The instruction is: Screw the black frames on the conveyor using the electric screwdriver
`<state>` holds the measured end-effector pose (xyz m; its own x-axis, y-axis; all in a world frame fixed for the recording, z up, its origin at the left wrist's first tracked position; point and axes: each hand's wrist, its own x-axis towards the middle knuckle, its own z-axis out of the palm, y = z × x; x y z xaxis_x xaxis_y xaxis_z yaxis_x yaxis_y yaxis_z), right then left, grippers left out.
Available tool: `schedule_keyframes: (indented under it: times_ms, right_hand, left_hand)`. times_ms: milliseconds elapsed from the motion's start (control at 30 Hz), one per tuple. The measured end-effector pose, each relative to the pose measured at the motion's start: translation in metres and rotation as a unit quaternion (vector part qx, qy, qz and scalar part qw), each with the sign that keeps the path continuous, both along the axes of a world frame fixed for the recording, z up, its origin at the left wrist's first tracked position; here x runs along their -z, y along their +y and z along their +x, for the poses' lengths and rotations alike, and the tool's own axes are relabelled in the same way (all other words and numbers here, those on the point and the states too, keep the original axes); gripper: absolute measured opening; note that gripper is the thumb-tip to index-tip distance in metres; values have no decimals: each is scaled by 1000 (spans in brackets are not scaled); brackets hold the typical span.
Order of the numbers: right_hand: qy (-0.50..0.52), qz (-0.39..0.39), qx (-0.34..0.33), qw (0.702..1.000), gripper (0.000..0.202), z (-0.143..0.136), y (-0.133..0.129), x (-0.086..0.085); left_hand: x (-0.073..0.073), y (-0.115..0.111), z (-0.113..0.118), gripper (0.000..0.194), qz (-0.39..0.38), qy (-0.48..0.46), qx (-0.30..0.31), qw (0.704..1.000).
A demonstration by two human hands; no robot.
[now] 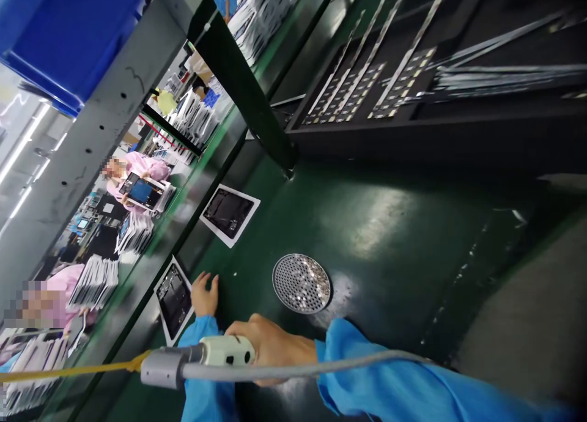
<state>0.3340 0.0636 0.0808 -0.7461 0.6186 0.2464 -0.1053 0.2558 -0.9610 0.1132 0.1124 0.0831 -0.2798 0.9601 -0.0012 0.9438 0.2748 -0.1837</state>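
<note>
I can read no words, brands or numbers anywhere around me. On the grey beam [98, 142] at the upper left, a dark hand-drawn squiggle [136, 79] curves like a loose figure, but I cannot tell whether it is a numeral, a letter or just a stray stroke. The pale tool [224, 351] in my right hand [277, 350] shows dark spots [247, 357] on its casing, and I cannot make them out as lettering. Farther off, a small lit screen [82, 224] and a white sheet [108, 208] are too small and blurred for me to read
</note>
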Motion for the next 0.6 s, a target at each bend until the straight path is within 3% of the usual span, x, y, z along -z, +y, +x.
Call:
schedule_keyframes:
  times_ms: [100, 200, 333, 467, 600]
  right_hand:
    - [16, -1, 1, 1000, 37, -4, 2, 6]
    - [16, -16, -4, 1000, 34, -6, 8, 9]
    - [21, -15, 5, 1000, 35, -3, 12, 6]
    - [40, -18, 57, 997, 33, -1, 11, 5]
    - [33, -10, 19, 999, 40, 2, 15, 5]
  left_hand:
    - [10, 53, 42, 33, -2, -19, 82, 996]
    - [10, 106, 75, 29, -12, -18, 142, 990]
    - [2, 152, 88, 28, -43, 8, 163, 986]
    - [-7, 162, 77, 24, -81, 32, 165, 982]
    - [-19, 134, 62, 24, -92, 30, 155, 983]
